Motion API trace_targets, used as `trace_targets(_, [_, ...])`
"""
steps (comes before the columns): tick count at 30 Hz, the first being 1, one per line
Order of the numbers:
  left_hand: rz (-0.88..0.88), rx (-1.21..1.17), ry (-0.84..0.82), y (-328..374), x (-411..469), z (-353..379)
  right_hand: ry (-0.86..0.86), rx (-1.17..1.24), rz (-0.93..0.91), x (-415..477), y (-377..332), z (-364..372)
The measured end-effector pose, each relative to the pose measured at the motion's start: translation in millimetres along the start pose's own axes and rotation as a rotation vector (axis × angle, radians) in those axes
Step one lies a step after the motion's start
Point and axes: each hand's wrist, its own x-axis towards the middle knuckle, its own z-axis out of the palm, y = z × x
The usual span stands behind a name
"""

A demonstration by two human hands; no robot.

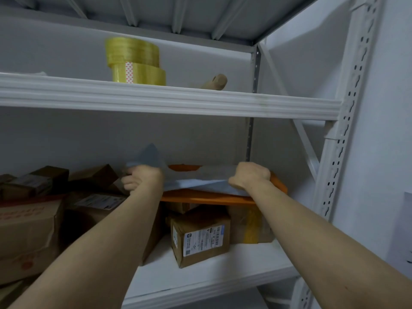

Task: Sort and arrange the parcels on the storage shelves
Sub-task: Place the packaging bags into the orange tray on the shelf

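White metal shelving rack point(169, 98): work is on the lower shelf board point(200, 275), two levels in view.

Big brown cardboard carton with red print point(26, 237) sits far left on that shelf, with smaller taped brown boxes point(44, 179) piled loosely on and behind it. That side isn't squared up yet.

Flat orange parcel point(211, 199) lies across the tops of the boxes right of centre and acts as a platform. Soft grey plastic mailer bag point(200, 182) lies on top of it. That's the item in hand.

Small brown cardboard box with white shipping label point(200, 238) stands on the board under the orange parcel, turned at an angle. A yellow-taped box sits just beside it on the right.

Upper shelf: two stacked rolls of clear yellowish packing tape point(136, 62) and a brown cardboard tube point(215, 82). Not parcels, so ignore them.

Left hand point(142, 179): fingers point(129, 182) clamped round the bunched left end of the mailer, corner sticking up above the fist. Right hand point(249, 177): fingers curled tight over the mailer's right end. Can't tell if they also catch the orange edge.

Step, my read: seating or straightening the mailer on the stack. Next move: flatten the raised left corner, align the mailer with the orange parcel, let go evenly. The mailer is limp, so it will sag or slide if one end drops first. The skewed box below probably comes after.
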Motion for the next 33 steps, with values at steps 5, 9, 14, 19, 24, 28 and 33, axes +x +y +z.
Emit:
trace_targets(5, [0.267,0.288,0.121,2.8,-16.2,1.1,0.033,0.205,-0.029,-2.2,1.0,2.7])
trace_targets(9, [0.366,0.701,-0.163,-6.8,-3.5,11.4,-0.065,0.218,-0.107,1.7,-0.2,14.3])
trace_targets(14, [0.428,0.89,-0.399,-17.3,-11.3,22.2,-0.342,0.275,-0.188,2.7,6.4,29.0])
trace_targets(19, [0.444,0.954,-0.479,-27.9,-8.7,39.3,-0.417,0.326,-0.105,0.8,9.8,37.3])
trace_targets(24, [0.46,0.999,-0.622,-26.9,-5.1,52.5,-0.373,0.245,-0.095,5.9,12.3,35.7])
trace_targets(28, [0.519,1.106,-0.654,-42.0,36.7,80.4,-0.313,0.183,-0.082,12.6,11.5,37.1])
trace_targets(33, [0.578,1.192,-0.685,-23.7,1.6,59.3,-0.275,0.142,-0.048,25.8,12.0,40.3])
